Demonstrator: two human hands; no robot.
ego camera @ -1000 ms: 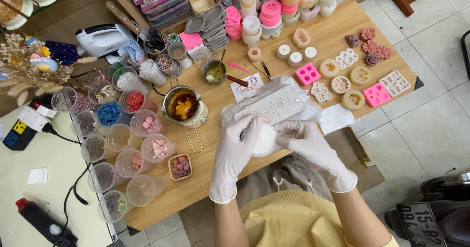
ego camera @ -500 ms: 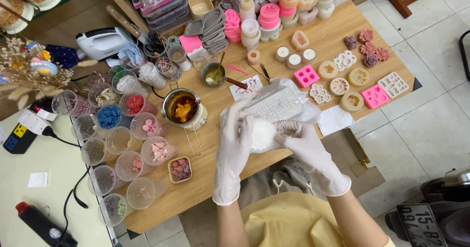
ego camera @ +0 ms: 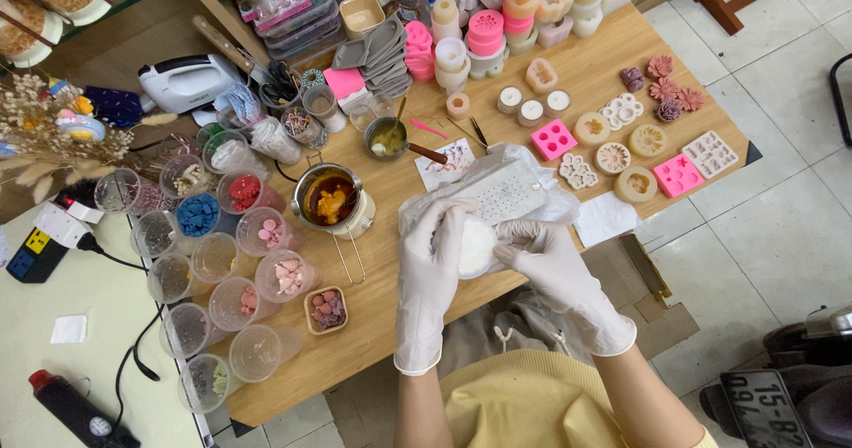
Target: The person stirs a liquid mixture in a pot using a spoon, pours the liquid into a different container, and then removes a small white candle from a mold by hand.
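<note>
Head view: gloved left hand (ego camera: 432, 266) and right hand (ego camera: 548, 254) fingers pinch a white round lump (ego camera: 475, 245).

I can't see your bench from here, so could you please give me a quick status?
Both gloved hands, left and right, grip a white round piece. Held over table edge. Plastic-wrapped scale just behind; nothing blocking.

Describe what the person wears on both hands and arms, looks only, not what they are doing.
Both the left hand and the right hand wear thin, whitish, slightly see-through disposable gloves that wrinkle at the knuckles and end in rolled cuffs just past the wrists. Above the cuffs the forearms are bare, with no sleeves, watch or jewellery in sight. A pale yellow knitted top covers the body below.
</note>
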